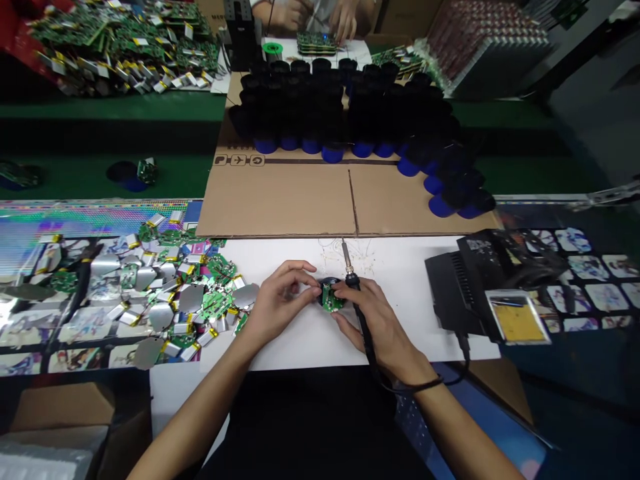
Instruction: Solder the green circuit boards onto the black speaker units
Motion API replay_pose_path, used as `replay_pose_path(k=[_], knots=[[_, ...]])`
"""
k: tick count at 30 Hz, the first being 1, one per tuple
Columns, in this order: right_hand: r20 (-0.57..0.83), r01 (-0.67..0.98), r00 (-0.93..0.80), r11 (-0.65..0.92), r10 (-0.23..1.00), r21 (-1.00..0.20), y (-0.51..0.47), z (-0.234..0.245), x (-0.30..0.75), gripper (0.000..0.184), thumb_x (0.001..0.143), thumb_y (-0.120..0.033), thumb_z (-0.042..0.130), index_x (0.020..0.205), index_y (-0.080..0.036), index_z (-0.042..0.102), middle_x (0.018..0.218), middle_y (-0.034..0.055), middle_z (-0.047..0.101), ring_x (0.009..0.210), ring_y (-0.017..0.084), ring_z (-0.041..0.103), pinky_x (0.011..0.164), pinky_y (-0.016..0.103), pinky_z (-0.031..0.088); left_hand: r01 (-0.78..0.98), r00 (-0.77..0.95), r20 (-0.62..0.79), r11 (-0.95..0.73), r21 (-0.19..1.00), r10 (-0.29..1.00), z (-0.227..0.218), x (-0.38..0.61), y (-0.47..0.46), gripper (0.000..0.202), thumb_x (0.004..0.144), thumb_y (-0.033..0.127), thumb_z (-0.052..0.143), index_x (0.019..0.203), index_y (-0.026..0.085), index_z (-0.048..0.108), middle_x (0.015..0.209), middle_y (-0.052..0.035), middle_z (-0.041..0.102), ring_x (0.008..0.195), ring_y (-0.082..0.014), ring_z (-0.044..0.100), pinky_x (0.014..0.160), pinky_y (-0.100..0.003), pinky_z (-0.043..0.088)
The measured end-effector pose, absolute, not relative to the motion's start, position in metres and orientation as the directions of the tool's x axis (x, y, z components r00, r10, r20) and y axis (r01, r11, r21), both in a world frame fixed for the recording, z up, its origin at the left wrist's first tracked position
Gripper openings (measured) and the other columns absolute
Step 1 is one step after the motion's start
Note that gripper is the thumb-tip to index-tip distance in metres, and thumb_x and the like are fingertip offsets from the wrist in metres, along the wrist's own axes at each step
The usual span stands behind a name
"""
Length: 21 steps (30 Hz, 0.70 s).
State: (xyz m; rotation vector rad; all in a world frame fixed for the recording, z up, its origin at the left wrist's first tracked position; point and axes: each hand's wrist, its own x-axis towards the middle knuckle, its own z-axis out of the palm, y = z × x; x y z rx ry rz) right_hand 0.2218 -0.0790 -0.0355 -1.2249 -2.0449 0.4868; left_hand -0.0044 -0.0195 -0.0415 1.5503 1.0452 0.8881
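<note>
A small green circuit board (330, 298) lies at a dark round part (323, 285) on the white sheet, between my two hands. My left hand (283, 297) is closed, thumb and index finger together at the left edge of that part. Across my right hand (377, 317) rests a soldering iron (356, 293), its metal tip pointing away from me and its cable trailing over the wrist. My right fingers also touch the board's right side. Fingers hide part of the round part, so how the board sits in it is unclear.
Loose circuit boards with silver battery cells (170, 293) cover the left side. Behind stand many black and blue cylindrical parts (333, 152) on cardboard (280, 200). At right are a black soldering station (450, 293) and a yellow sponge tray (517, 320). Another person's hands (345, 20) work opposite.
</note>
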Motion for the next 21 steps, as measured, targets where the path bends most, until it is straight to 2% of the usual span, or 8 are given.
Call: replay_pose_path(k=[5, 7, 9, 14, 21], knots=[[0.353, 0.623, -0.293, 0.457, 0.889, -0.635, -0.079, -0.035, 0.223, 0.050, 0.093, -0.012, 0.072, 0.137, -0.031, 0.057, 0.134, 0.0082, 0.075, 0.125, 0.031, 0.065, 0.104, 0.055, 0.059, 0.006, 0.353, -0.135, 0.142, 0.990, 0.926, -0.035, 0.008, -0.028, 0.023, 0.097, 0.040, 0.076, 0.097, 0.018, 0.071, 0.096, -0.0075, 0.074, 0.088, -0.0184, 0.068, 0.075, -0.029, 0.053], [0.356, 0.581, -0.254, 0.436, 0.899, -0.687, -0.080, -0.034, 0.223, 0.051, 0.093, -0.013, 0.072, 0.138, -0.031, 0.056, 0.135, 0.0089, 0.074, 0.123, 0.030, 0.067, 0.102, 0.054, 0.059, -0.002, 0.335, -0.168, 0.179, 0.984, 0.927, -0.034, 0.011, -0.030, 0.027, 0.095, 0.044, 0.078, 0.096, 0.018, 0.070, 0.087, -0.0050, 0.072, 0.079, -0.0164, 0.066, 0.070, -0.028, 0.051], [0.354, 0.535, -0.176, 0.391, 0.919, -0.749, -0.079, -0.032, 0.220, 0.047, 0.094, -0.014, 0.072, 0.135, -0.030, 0.056, 0.129, 0.0082, 0.075, 0.118, 0.028, 0.069, 0.100, 0.051, 0.060, 0.014, 0.322, -0.177, 0.182, 0.983, 0.930, -0.033, 0.012, -0.030, 0.029, 0.094, 0.046, 0.079, 0.095, 0.018, 0.070, 0.082, -0.0037, 0.070, 0.075, -0.0154, 0.063, 0.067, -0.027, 0.049], [0.321, 0.476, 0.017, 0.274, 0.947, -0.835, -0.072, -0.029, 0.205, 0.028, 0.097, -0.018, 0.070, 0.121, -0.030, 0.061, 0.108, 0.0037, 0.075, 0.103, 0.023, 0.074, 0.092, 0.041, 0.063, 0.084, 0.357, -0.169, 0.149, 0.985, 0.919, -0.034, 0.010, -0.031, 0.027, 0.097, 0.045, 0.076, 0.098, 0.018, 0.073, 0.085, -0.0040, 0.071, 0.078, -0.0159, 0.064, 0.069, -0.027, 0.048], [0.321, 0.430, 0.054, 0.269, 0.945, -0.862, -0.065, -0.029, 0.196, 0.030, 0.095, -0.020, 0.073, 0.121, -0.031, 0.059, 0.100, 0.0003, 0.075, 0.092, 0.019, 0.077, 0.088, 0.037, 0.065, 0.042, 0.395, -0.181, 0.178, 0.983, 0.901, -0.037, 0.010, -0.034, 0.025, 0.099, 0.043, 0.075, 0.102, 0.019, 0.073, 0.097, -0.0046, 0.075, 0.085, -0.0158, 0.067, 0.077, -0.026, 0.051]])
